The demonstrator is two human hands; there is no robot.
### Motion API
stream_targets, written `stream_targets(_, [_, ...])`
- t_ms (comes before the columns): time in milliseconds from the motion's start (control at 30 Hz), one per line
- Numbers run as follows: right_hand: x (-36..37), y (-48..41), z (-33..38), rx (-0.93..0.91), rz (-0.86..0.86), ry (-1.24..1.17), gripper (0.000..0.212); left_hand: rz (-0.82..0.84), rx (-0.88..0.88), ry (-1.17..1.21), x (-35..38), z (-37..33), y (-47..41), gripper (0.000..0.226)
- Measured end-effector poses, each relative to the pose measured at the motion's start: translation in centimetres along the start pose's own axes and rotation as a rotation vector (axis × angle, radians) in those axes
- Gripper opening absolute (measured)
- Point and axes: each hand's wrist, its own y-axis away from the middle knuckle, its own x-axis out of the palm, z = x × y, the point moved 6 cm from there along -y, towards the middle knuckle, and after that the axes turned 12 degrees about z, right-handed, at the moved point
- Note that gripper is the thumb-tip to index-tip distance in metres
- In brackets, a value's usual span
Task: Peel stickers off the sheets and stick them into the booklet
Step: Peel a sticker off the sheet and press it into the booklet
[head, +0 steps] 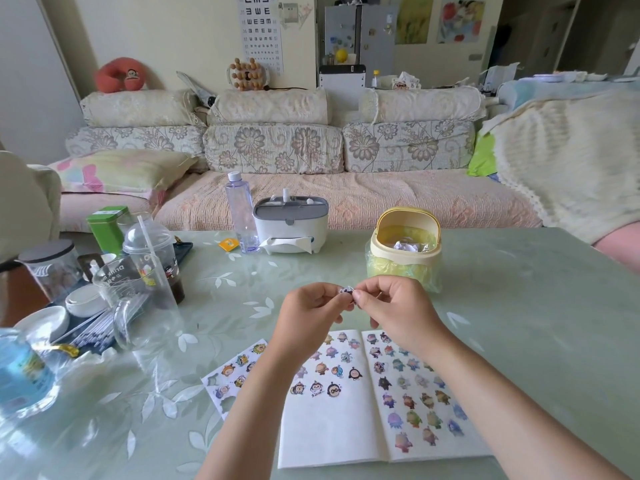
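I had the small sticker [347, 291] pinched from both sides, left hand [311, 308] and right hand [393, 306] curled tight on it, held up in the air. Whether its backing was off I couldn't tell. The booklet [329, 434] lay open straight below and nearer me, spine running away from me; its blank stretch was on the left page, closer to the left hand. Thin matte paper, glossy cartoon cut-outs. The sticker sheet [225, 379] lay flat just left of it.

Head-worn wide-angle view, facing forward and down, close over table [519, 306]
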Motion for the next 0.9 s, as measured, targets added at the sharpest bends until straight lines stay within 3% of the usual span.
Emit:
stream_targets(233, [0.5,-0.3,-0.3,0.033,0.027,0.083,0.021,-0.003,-0.013,-0.053,0.0,0.2,0.3,0.011])
stream_targets(467, [1.1,-0.4,-0.8,0.105,0.123,-0.152,0.016,-0.007,-0.102,0.01,-0.8,0.8,0.3,0.016])
stream_targets(900, [0.5,-0.1,-0.1,-0.008,0.068,0.106,0.01,0.01,-0.111,-0.032,-0.7,0.6,0.3,0.015])
